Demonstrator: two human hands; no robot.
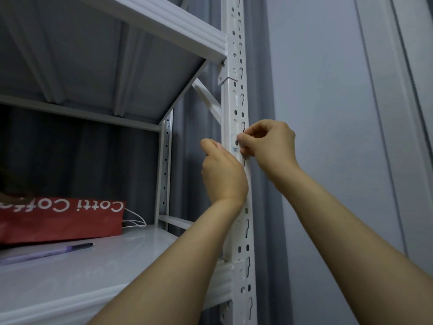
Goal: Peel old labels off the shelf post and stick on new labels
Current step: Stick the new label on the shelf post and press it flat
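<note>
White shelving (pixel 145 22) fills the 9-to-12 o'clock side. Its perforated shelf post (pixel 236 95) runs from 12 to 6 o'clock, just right of centre. At 8 o'clock a red paper bag (pixel 61 219) lies on the lower shelf (pixel 140 249), with a purple pen (pixel 46 253) before it. At centre, the right hand (pixel 269 144), fingers curled, pinches the 3 o'clock edge of the label (pixel 234 144) stuck on the post. The left hand (pixel 222 172) sets its thumb against the post at the label's 9 o'clock side. Its fingers are hidden, so how far it is open cannot be told.
</note>
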